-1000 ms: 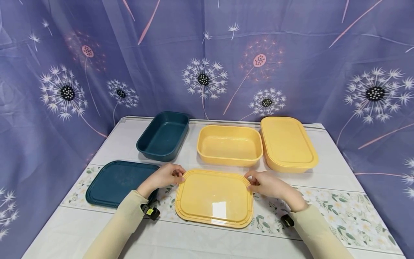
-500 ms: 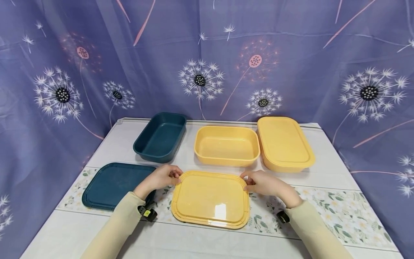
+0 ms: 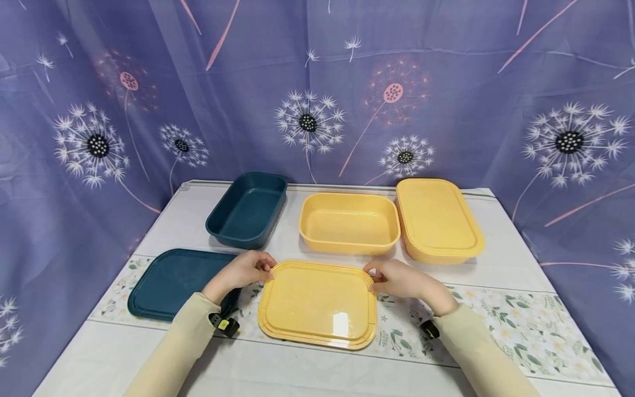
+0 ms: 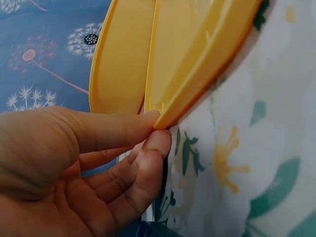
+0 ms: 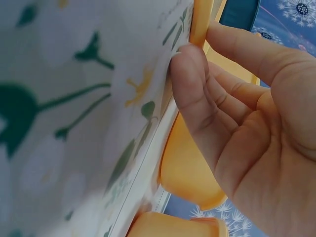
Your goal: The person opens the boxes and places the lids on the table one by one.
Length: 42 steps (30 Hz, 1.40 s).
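A flat yellow lid with rounded corners lies in the middle of the table, in front of the uncovered yellow box. My left hand pinches its far left corner between thumb and fingers. In the left wrist view the thumb is on the lid's rim, with fingertips under the edge. At the far right corner my right hand grips the rim the same way; the right wrist view shows its thumb and fingertips at the lid's edge. Straight behind the lid stands the open yellow box, its inside bare.
At the back right, a second yellow box has its lid on. An open dark teal box stands at the back left. Its matching teal lid lies flat beneath my left forearm. A purple curtain closes off the back.
Both hands have shifted slightly left with the yellow lid between them, keeping hold of its far corners. The boxes and the teal lid stay put.
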Motion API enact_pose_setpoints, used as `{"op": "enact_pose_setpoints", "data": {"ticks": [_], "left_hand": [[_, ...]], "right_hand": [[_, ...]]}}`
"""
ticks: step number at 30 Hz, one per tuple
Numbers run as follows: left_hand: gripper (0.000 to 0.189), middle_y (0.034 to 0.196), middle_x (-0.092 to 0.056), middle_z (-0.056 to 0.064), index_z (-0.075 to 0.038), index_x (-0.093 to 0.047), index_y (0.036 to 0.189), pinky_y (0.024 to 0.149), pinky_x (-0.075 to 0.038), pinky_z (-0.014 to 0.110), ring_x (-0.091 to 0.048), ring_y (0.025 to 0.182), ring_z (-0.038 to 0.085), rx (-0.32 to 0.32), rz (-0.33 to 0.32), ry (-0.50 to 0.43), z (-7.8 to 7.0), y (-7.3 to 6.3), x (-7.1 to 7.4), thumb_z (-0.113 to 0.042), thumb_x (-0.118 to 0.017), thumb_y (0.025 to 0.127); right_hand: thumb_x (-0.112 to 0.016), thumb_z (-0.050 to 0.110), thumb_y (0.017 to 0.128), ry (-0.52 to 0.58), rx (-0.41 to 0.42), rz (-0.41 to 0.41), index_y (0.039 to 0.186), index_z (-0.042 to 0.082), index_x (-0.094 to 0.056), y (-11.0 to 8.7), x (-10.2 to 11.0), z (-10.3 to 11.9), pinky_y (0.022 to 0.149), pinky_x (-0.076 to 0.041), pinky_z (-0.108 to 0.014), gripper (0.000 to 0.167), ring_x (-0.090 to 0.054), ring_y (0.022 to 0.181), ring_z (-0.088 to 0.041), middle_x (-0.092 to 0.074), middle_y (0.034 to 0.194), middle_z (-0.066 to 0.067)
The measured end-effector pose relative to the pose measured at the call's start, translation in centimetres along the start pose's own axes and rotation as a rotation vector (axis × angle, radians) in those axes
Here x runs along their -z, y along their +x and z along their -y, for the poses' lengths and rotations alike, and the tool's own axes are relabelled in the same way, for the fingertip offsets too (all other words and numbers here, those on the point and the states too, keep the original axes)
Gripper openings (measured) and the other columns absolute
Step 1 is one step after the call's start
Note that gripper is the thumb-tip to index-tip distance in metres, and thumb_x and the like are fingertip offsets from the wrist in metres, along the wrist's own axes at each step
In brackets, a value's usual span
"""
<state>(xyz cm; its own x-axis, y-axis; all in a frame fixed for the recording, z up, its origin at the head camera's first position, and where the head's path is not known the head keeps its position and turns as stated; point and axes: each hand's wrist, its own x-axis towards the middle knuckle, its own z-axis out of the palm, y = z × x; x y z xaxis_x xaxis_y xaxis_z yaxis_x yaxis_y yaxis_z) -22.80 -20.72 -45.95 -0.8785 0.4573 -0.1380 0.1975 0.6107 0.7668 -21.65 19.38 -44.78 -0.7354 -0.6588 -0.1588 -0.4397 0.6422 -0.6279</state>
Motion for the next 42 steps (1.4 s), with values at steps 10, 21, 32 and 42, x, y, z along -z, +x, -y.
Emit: {"op": "enact_pose_setpoints", "data": {"ticks": [10,21,32,42], "left_hand": [[0.017,0.082,-0.062,0.003,0.002,-0.071,0.105,0.062,-0.05,0.03,-0.056,0.07,0.015,0.023,-0.001,-0.005,-0.1,0.0,0.2,-0.001,-0.074,0.088],[0.021,0.086,-0.063,0.001,-0.002,-0.071,0.111,0.059,-0.048,0.029,-0.056,0.07,0.016,0.049,-0.037,0.061,-0.6,0.5,0.2,-0.009,-0.073,0.092],[0.037,0.11,-0.069,0.007,-0.005,-0.067,0.13,0.074,-0.056,0.034,-0.065,0.094,0.021,0.076,-0.155,0.065,-2.4,2.0,-0.4,-0.026,-0.066,0.099],[0.052,0.133,-0.062,0.012,-0.006,-0.053,0.146,0.09,-0.056,0.043,-0.061,0.116,0.03,0.119,-0.246,-0.034,-3.3,4.3,-1.6,-0.035,-0.059,0.103]], "right_hand": [[-0.07,0.01,0.095,0.013,0.015,0.011,0.128,-0.001,-0.061,0.2,-0.1,0.0,0.057,-0.038,-0.022,0.036,-0.043,0.058,-0.005,-0.052,0.07,0.005],[-0.064,0.018,0.1,-0.052,0.024,-0.059,0.129,0.001,-0.064,-1.0,0.9,-0.5,0.065,-0.052,-0.026,0.034,-0.06,0.072,-0.005,-0.07,0.093,0.001],[-0.061,0.019,0.102,-0.017,-0.096,-0.178,0.135,-0.006,-0.057,-2.4,2.0,-1.4,0.071,-0.055,-0.03,0.042,-0.066,0.091,-0.017,-0.066,0.12,-0.022],[-0.061,0.018,0.102,-0.016,-0.12,-0.224,0.152,-0.013,-0.029,-2.8,2.3,-1.2,0.072,-0.056,-0.04,0.066,-0.068,0.09,-0.03,-0.065,0.113,-0.026]]}}
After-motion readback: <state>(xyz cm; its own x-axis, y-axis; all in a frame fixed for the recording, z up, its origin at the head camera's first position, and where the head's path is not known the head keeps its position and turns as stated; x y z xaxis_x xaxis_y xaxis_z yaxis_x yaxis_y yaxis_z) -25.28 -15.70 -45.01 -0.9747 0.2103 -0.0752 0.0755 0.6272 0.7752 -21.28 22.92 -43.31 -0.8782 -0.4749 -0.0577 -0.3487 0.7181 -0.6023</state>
